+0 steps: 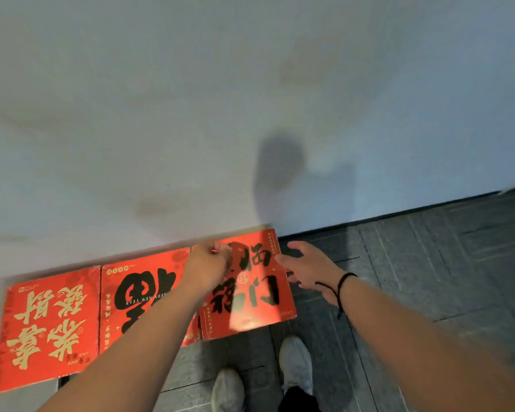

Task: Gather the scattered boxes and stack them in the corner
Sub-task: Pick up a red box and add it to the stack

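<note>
Three red boxes stand in a row against the white wall. The left box [46,325] has gold characters, the middle box [140,295] and the right box [250,289] have black ones. My left hand [208,264] hovers over the top left of the right box with its fingers curled; the blur hides whether it pinches anything. My right hand [309,270] is spread open at the right box's right edge, fingertips close to or touching it.
The white wall [220,99] fills the upper view. Dark grey carpet tiles [428,263] stretch to the right of the boxes. My two light shoes [296,361] stand just in front of the right box.
</note>
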Demonstrator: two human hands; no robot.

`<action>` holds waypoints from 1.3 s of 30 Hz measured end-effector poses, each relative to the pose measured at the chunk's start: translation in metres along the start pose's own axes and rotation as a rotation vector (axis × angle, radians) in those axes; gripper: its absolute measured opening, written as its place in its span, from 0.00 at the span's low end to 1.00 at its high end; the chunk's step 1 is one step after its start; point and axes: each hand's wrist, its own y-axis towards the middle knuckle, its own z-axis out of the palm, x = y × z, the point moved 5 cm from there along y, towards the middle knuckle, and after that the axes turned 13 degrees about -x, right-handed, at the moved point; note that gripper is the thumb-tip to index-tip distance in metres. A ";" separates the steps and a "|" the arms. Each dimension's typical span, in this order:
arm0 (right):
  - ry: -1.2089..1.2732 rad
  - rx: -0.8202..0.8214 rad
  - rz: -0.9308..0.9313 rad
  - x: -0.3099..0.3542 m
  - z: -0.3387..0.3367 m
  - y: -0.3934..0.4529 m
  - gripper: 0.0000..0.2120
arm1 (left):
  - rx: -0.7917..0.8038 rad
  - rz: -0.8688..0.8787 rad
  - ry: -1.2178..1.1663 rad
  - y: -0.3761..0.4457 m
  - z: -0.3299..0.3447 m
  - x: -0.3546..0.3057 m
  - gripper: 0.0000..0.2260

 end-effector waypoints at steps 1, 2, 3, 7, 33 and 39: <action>0.010 -0.020 -0.012 0.016 -0.022 -0.022 0.13 | 0.011 0.022 -0.007 -0.015 -0.004 -0.024 0.11; 0.019 -0.037 0.000 0.022 -0.040 -0.038 0.19 | 0.022 0.042 -0.018 -0.030 -0.007 -0.046 0.11; 0.032 -0.058 0.015 0.029 -0.055 -0.063 0.24 | 0.041 0.074 -0.018 -0.047 -0.009 -0.066 0.11; 0.048 -0.217 0.004 0.035 -0.120 -0.152 0.28 | 0.187 0.232 0.026 -0.129 -0.007 -0.127 0.08; 1.360 -1.498 0.303 -0.357 -0.174 -0.871 0.12 | 1.372 1.046 0.503 -0.901 0.102 -0.037 0.05; 1.476 -1.735 0.383 -0.484 -0.123 -1.013 0.06 | 1.555 1.030 0.605 -1.056 0.101 0.099 0.05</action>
